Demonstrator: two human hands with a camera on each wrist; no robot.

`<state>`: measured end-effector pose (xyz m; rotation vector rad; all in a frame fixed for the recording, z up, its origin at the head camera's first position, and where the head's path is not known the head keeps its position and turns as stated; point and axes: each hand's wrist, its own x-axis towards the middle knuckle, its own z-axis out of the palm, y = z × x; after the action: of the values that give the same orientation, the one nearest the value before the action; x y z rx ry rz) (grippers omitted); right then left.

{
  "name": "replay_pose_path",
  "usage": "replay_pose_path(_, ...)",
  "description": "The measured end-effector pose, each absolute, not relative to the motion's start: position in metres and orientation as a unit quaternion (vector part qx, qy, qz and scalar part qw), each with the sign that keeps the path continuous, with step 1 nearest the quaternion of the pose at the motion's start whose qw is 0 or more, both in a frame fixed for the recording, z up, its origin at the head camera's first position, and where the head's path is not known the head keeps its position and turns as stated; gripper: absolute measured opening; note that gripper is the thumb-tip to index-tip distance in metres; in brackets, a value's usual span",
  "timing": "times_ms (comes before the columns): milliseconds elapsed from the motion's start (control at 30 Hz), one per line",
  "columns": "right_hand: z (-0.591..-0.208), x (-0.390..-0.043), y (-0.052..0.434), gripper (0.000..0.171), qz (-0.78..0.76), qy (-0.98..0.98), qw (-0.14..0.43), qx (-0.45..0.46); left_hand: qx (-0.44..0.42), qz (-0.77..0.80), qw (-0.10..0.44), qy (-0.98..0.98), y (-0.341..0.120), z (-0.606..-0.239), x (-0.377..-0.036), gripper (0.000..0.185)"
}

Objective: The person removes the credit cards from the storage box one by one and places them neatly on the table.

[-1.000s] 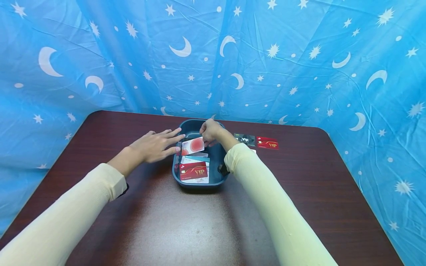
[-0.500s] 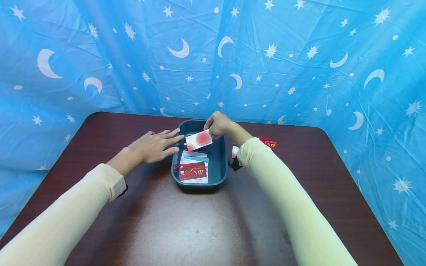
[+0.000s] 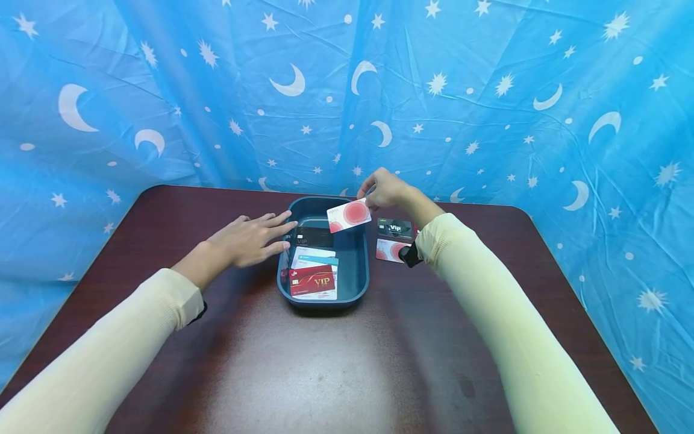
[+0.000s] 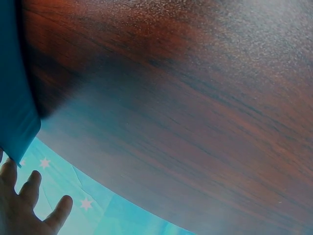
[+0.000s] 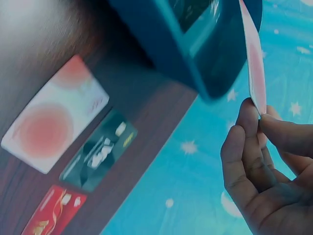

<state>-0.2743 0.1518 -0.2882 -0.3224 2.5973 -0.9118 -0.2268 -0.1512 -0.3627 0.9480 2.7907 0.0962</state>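
Two hands: right (image 3: 383,188) pinching card (image 3: 349,215).

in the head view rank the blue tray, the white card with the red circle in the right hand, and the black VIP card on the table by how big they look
1. blue tray, clearly largest.
2. white card with the red circle, pinched by the right hand.
3. black VIP card; partly hidden and lying flatter, so the two cards may match.

A dark reddish-brown wooden desk (image 3: 336,374) with rounded corners catches a soft glare near its front. Behind and beside the desk hangs a wrinkled blue cloth (image 3: 488,108) printed with white moons and stars.
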Motion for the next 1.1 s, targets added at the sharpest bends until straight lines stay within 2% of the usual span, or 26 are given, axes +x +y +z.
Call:
replay_pose_path(167,-0.283,-0.276,0.177,0.025,-0.313,0.925,0.180,-0.116,0.321,0.031,0.092,0.942,-0.151,-0.363,-0.227,0.062)
replay_pose_path(567,-0.288,-0.275,0.239,0.024,-0.319,0.925,0.199,-0.050,0.320,0.029,0.090,0.943,-0.151,-0.364,-0.226,0.062)
replay_pose_path(1100,-0.317,-0.258,0.284,0.021,-0.301,0.928,0.218,0.012,0.321,0.024,0.087,0.943,-0.150,-0.363,-0.225,0.062)
